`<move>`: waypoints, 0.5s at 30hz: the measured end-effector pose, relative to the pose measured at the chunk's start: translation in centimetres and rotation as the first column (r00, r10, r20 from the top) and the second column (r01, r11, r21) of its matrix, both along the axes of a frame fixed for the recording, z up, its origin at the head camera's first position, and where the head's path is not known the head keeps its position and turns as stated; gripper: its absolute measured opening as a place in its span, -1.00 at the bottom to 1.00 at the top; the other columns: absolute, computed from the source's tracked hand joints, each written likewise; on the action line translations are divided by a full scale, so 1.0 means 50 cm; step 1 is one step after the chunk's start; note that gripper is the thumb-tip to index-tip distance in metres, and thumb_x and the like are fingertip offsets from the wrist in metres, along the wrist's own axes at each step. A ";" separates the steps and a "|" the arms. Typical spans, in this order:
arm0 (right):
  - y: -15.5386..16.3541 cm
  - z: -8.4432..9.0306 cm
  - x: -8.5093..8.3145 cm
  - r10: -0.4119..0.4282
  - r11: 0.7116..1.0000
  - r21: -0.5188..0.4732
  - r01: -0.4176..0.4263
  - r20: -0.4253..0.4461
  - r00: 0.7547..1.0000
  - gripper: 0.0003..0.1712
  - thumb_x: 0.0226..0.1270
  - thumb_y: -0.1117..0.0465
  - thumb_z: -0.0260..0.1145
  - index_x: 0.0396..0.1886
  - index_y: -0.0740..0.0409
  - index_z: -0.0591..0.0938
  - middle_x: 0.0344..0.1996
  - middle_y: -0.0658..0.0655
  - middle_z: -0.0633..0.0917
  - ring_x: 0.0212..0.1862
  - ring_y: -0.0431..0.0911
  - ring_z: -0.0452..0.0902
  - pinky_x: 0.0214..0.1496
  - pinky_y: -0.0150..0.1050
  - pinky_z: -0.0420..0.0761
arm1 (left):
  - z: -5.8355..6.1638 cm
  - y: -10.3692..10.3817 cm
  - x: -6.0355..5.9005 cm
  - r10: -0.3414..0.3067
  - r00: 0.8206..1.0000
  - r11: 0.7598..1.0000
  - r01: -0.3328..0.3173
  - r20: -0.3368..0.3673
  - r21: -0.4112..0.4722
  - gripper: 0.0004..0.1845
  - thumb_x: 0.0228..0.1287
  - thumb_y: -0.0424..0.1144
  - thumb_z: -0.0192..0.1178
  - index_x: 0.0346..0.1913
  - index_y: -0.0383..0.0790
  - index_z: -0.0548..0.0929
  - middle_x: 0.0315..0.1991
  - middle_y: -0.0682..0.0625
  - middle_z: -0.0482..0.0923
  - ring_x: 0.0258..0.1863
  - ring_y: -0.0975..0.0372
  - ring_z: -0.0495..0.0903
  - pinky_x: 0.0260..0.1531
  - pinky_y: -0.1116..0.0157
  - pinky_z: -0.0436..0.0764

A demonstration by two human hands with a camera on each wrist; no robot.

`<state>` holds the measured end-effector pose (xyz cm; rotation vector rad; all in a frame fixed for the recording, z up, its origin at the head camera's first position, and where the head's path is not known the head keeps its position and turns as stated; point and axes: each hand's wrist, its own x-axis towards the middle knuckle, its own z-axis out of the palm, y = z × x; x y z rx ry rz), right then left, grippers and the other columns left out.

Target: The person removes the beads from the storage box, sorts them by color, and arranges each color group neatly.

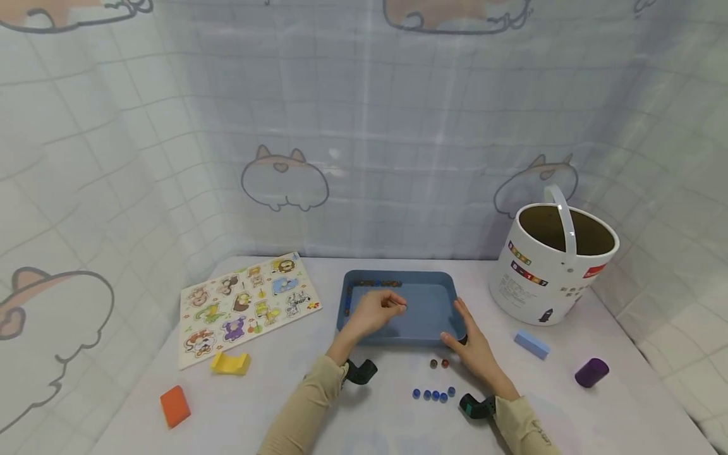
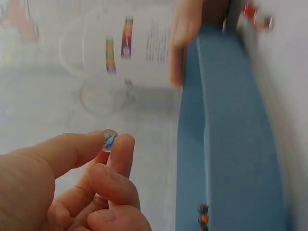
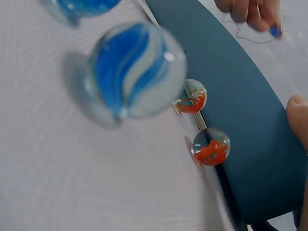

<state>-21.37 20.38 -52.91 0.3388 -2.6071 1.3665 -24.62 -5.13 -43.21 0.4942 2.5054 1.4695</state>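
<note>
From the head view, the left hand (image 1: 375,311) hovers over the blue tray (image 1: 432,297) while the right hand (image 1: 474,344) rests flat-fingered on its front rim.

The left wrist view shows a blue marble (image 2: 110,140) pinched lightly at the fingertips; it could slip and roll off.

The right wrist view shows two orange marbles (image 3: 211,146) against the tray; a nudge might scatter them across the table (image 3: 72,183).

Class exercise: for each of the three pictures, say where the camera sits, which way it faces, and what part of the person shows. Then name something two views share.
Head: worn high, looking forward and down at the table; both forearms, left hand and right hand show.
Left wrist: behind the left hand, facing the white bucket; fingertips pinch a blue marble.
Right wrist: low on the tabletop, facing the blue tray; a fingertip shows.
Shared: both wrist views show the tray and the opposite hand.
</note>
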 end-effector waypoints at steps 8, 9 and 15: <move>-0.001 0.001 0.001 -0.007 1.000 0.009 0.007 0.017 1.000 -0.03 0.29 0.04 0.33 0.55 0.16 0.04 0.55 0.25 0.00 0.50 0.32 -0.03 0.37 0.37 0.09 | -0.021 -0.008 0.092 -0.138 0.990 0.990 0.139 0.037 -0.017 -0.90 0.29 -0.23 0.27 -0.22 -0.17 0.70 -0.37 -0.07 0.70 -0.58 0.29 0.48 -0.59 0.42 0.42; -0.001 0.001 0.001 -0.010 1.000 0.012 0.010 0.015 1.000 -0.03 0.29 0.04 0.33 0.55 0.15 0.03 0.55 0.25 0.00 0.50 0.32 -0.03 0.38 0.37 0.10 | -0.026 -0.010 0.101 -0.151 0.987 0.988 0.152 0.048 -0.014 -0.92 0.27 -0.25 0.27 -0.23 -0.17 0.70 -0.39 -0.04 0.70 -0.59 0.31 0.47 -0.60 0.43 0.41; 0.002 0.001 0.000 -0.007 1.000 0.011 0.007 0.005 1.000 -0.03 0.29 0.04 0.32 0.55 0.14 0.03 0.55 0.24 0.00 0.51 0.31 -0.03 0.38 0.36 0.09 | -0.067 -0.016 0.143 -0.191 0.976 0.978 0.198 0.107 -0.063 -0.96 0.22 -0.28 0.31 -0.30 -0.17 0.71 -0.55 0.12 0.62 -0.72 0.39 0.39 -0.69 0.47 0.38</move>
